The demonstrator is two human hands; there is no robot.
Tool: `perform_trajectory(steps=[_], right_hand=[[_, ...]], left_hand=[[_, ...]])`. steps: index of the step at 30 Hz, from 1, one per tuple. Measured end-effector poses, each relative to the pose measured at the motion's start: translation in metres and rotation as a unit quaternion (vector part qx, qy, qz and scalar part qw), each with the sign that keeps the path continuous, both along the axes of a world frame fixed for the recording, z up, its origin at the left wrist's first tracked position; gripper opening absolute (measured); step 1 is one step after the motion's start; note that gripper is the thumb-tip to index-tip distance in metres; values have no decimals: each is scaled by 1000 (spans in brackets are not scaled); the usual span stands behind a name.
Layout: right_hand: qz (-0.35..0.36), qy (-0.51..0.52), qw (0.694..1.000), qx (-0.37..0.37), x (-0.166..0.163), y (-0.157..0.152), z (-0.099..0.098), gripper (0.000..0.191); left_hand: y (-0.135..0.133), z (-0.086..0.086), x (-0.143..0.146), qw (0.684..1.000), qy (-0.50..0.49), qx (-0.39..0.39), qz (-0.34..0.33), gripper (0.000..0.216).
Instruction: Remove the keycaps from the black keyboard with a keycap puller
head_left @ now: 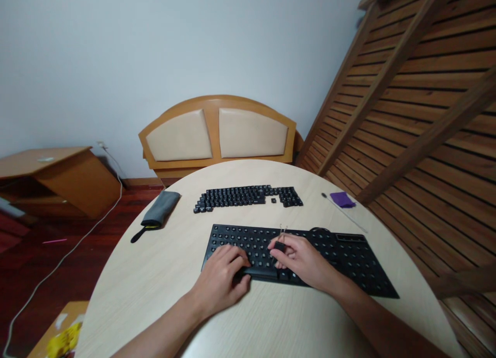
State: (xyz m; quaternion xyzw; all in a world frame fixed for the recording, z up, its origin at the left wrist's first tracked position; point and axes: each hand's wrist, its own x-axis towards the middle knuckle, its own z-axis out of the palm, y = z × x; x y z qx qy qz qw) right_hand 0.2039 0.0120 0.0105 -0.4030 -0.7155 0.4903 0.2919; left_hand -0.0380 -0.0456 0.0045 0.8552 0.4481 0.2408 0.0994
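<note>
A black keyboard [372, 275] lies on the table in front of me, most of its keycaps off and the small switch stems bare. The long space bar [265, 271] sits along its front edge. My left hand [225, 275] holds the keyboard's front left part, fingers curled on top beside the space bar and thumb at the edge. Over the middle of the keyboard, my right hand [296, 257] is closed round a keycap puller [279, 246] with a dark handle. Its thin wire loops point up and away from me. The inner fingers of this hand are partly hidden.
Loose black keycaps [232, 197] lie in keyboard order behind the keyboard. A grey pouch [160, 209] rests at the left. On the right are a thin long-handled brush [343, 211] and a purple cloth [342, 199]. The round table [155, 285] stands before a wooden headboard [215, 110].
</note>
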Motion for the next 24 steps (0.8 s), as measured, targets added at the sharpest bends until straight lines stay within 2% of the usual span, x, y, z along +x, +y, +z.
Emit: perform_trajectory(steps=[5,10,19,24], right_hand=[[4,-60,997,52,-3,-2,2,24],[13,-135,981,142,-5,-5,8,35],[7,-83,994,70,-4,0,-6,40],[2,-45,998,36,-5,3,-11,46]], left_hand=[[2,-1,2,1000,6,14,-2,13],[4,-5,1,999,8,13,-34,17],[6,-15,0,999,16,8,-48,15],[6,-18,-3,999,17,-24,-44,14]])
